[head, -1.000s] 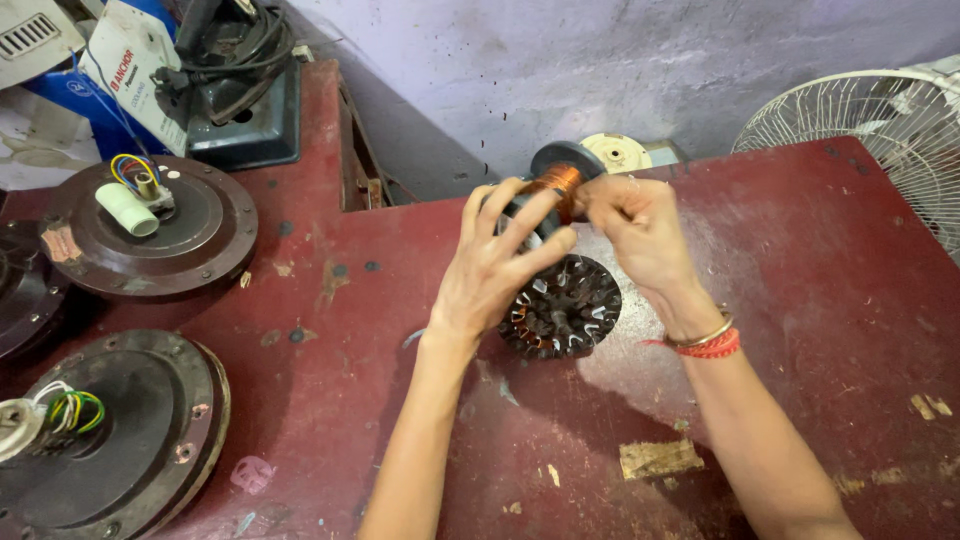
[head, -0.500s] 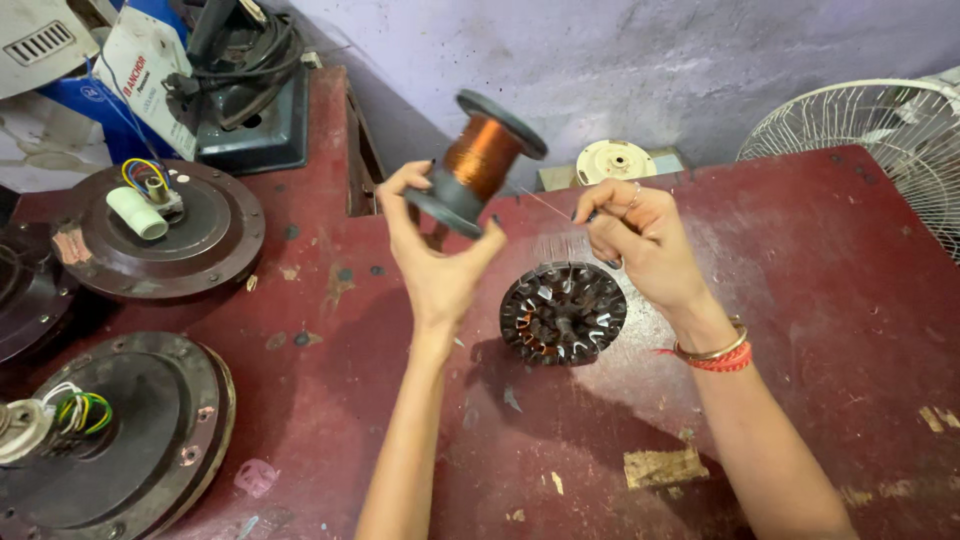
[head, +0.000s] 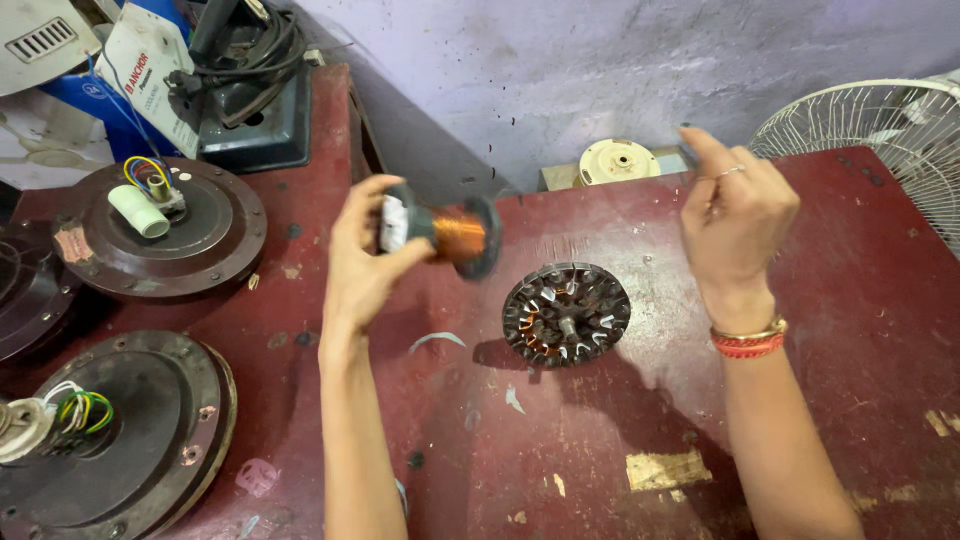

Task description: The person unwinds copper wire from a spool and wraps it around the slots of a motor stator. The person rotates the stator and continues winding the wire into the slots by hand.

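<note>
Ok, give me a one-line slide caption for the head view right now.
Left hand holds a copper wire spool sideways above the red table, right hand raised apart, fan stator lying between them.

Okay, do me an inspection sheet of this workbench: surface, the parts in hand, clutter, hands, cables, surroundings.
Surface: worn dark red table top, paint chipped in patches.
Job's things: dark spool of copper wire held on its side above the table; round slotted metal stator lying flat.
Clutter: three brown round motor housings at the left.
Grippers: left hand grips the spool; right hand raised, fingers pinched; wire too fine to see.
Cables: coloured leads from a housing.
Surroundings: white fan guard, grey wall.
</note>
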